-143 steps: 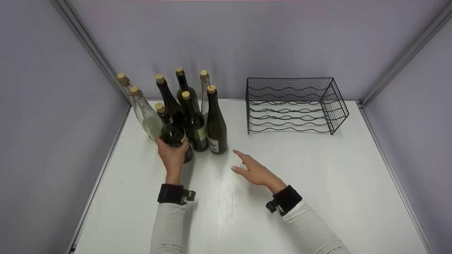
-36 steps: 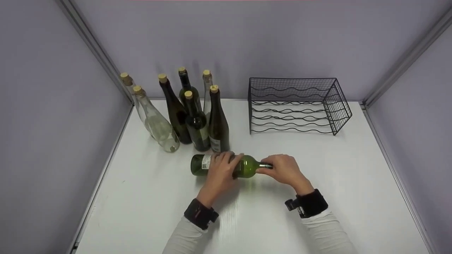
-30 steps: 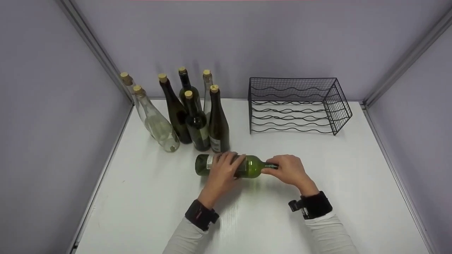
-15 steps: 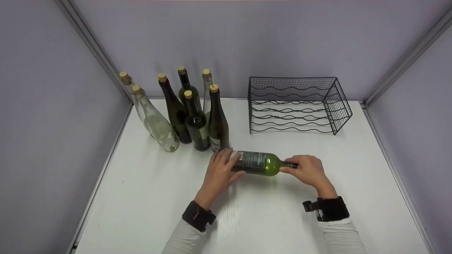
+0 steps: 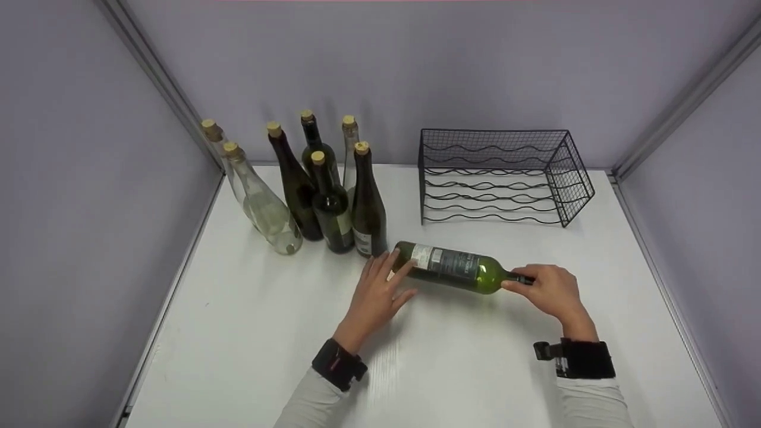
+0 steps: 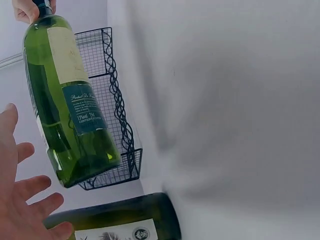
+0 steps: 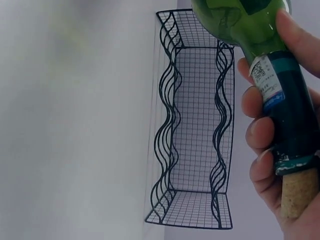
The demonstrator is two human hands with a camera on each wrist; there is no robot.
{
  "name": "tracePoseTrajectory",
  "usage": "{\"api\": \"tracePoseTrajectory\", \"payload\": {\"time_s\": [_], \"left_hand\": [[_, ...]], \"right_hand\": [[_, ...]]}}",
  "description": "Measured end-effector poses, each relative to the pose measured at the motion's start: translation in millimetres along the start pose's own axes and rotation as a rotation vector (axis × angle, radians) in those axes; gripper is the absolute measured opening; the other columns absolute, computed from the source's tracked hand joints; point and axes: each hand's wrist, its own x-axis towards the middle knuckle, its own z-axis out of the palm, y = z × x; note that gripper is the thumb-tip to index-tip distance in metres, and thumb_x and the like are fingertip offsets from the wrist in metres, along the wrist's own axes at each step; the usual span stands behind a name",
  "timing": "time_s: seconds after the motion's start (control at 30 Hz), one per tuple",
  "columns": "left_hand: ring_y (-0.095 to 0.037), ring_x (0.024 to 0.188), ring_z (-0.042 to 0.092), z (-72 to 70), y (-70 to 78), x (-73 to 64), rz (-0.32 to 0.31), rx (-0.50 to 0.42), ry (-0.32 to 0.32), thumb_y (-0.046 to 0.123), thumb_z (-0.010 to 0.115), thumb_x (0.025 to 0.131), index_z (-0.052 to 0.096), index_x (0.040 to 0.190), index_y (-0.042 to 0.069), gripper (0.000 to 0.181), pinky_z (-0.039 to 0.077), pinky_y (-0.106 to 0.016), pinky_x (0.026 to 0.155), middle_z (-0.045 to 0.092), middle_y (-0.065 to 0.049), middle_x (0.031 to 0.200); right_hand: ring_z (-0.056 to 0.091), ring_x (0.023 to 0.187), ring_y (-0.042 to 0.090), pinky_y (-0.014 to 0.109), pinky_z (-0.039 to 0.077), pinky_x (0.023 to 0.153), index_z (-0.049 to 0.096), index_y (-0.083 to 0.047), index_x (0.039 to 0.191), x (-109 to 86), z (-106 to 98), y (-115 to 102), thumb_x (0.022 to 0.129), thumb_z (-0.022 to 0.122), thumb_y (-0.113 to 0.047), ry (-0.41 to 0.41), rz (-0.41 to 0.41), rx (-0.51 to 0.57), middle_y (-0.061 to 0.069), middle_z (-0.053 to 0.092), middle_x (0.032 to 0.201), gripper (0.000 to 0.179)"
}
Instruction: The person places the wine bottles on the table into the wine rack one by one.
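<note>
A green wine bottle (image 5: 449, 267) lies sideways in the head view, its neck to the right and its base to the left. My right hand (image 5: 550, 289) grips it by the neck. The right wrist view shows the fingers wrapped round the dark neck sleeve, with the cork (image 7: 300, 194) against the palm. My left hand (image 5: 376, 294) is beside the base with its fingers spread. In the left wrist view those fingers (image 6: 31, 187) stand apart from the bottle (image 6: 67, 100), which hangs above the white table.
Several corked bottles stand upright at the back left, the nearest a dark brown bottle (image 5: 368, 208) close to the held bottle's base. A black wire wine rack (image 5: 493, 196) with wavy rails stands at the back right. Grey walls (image 5: 380, 71) enclose the white table (image 5: 464, 368).
The green bottle went from standing among the others to lying sideways, then moved right with my right hand on its neck. My left hand has released its body.
</note>
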Motion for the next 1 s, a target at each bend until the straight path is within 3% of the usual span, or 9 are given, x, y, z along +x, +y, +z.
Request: {"api": "tracePoseTrajectory", "payload": {"time_s": [0.27, 0.57, 0.8, 1.0], "left_hand": [[-0.034, 0.143, 0.028, 10.5, 4.0, 2.0, -0.1, -0.079, -0.165, 0.059, 0.037, 0.101, 0.037, 0.153, 0.027, 0.061, 0.021, -0.053, 0.114, 0.026, -0.011, 0.159], [-0.034, 0.142, 0.029, 24.3, 3.6, 10.7, -0.099, -0.105, -0.189, 0.057, 0.035, 0.102, 0.035, 0.154, 0.024, 0.062, 0.025, -0.054, 0.112, 0.029, -0.014, 0.158], [-0.034, 0.142, 0.03, 31.9, 2.2, 16.7, -0.101, -0.098, -0.213, 0.056, 0.036, 0.102, 0.036, 0.154, 0.023, 0.061, 0.026, -0.055, 0.112, 0.03, -0.014, 0.157], [-0.033, 0.144, 0.027, 35.2, 3.8, 19.7, -0.107, -0.101, -0.251, 0.058, 0.033, 0.102, 0.033, 0.155, 0.024, 0.063, 0.024, -0.054, 0.113, 0.028, -0.012, 0.158]], "right_hand": [[0.066, 0.087, 0.036, 0.044, 0.047, 0.064, 0.076, -0.007, 0.108, -6.4, -12, 24, 0.083, 0.073, -0.053, 0.023, 0.065, -0.015, 0.017, 0.072, 0.105, 0.053], [0.057, 0.077, 0.027, 0.033, 0.039, 0.058, 0.073, -0.001, 0.114, -9.3, -17, 57, 0.086, 0.069, -0.055, -0.005, 0.195, 0.043, 0.025, 0.068, 0.112, 0.061], [0.059, 0.081, 0.029, 0.034, 0.04, 0.06, 0.07, 0.0, 0.118, -12.5, -22, 78, 0.087, 0.067, -0.058, 0.012, 0.279, 0.065, 0.027, 0.064, 0.118, 0.066], [0.056, 0.076, 0.027, 0.033, 0.038, 0.058, 0.069, 0.0, 0.119, -18.5, -29, 90, 0.086, 0.066, -0.06, 0.045, 0.331, 0.042, 0.026, 0.066, 0.113, 0.069]]}}
